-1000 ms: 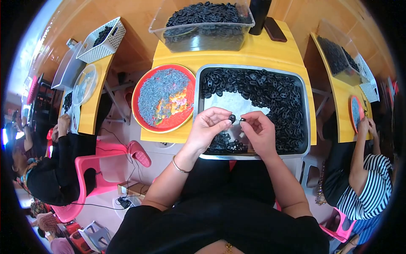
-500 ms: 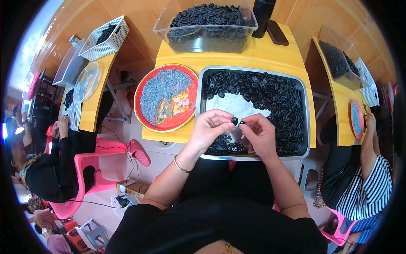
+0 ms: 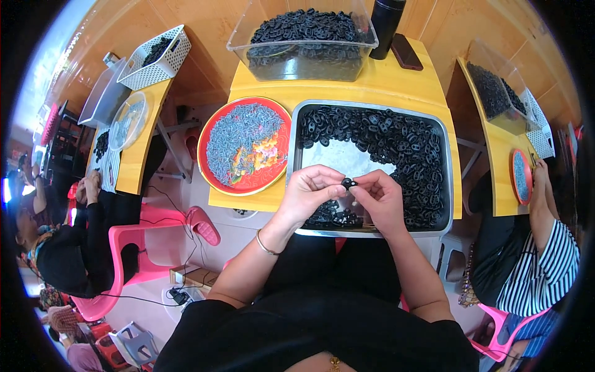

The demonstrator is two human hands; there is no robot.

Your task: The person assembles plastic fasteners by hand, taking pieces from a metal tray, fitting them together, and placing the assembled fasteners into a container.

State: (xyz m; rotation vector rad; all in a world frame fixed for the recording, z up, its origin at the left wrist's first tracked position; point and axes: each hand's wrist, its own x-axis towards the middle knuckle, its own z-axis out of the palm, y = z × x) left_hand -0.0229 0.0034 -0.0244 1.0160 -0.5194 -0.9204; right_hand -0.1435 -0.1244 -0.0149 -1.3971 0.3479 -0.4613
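Over the near side of the steel tray (image 3: 449, 142), my left hand (image 3: 310, 191) pinches a small black oval plastic part (image 3: 348, 183) between thumb and forefinger. My right hand (image 3: 379, 195) meets it from the other side, its fingertips closed on the same part. Any smaller thing between the right fingertips is too small to tell. Many like black parts (image 3: 403, 139) fill the tray's back and right side, and a smaller heap of black pieces (image 3: 334, 216) lies below my hands. Left of the tray, a red round plate (image 3: 273, 177) bears many thin grey-blue pins (image 3: 238, 133).
A clear plastic bin (image 3: 297, 71) of black parts stands at the back of the yellow table (image 3: 396, 87). Beside it are a black bottle (image 3: 387, 31) and a dark phone (image 3: 406, 52). People sit at side tables, left and right. A pink slipper (image 3: 203, 224) lies at left.
My two hands have come together, and the right fingertips now press against the black part. The view has shifted very slightly.
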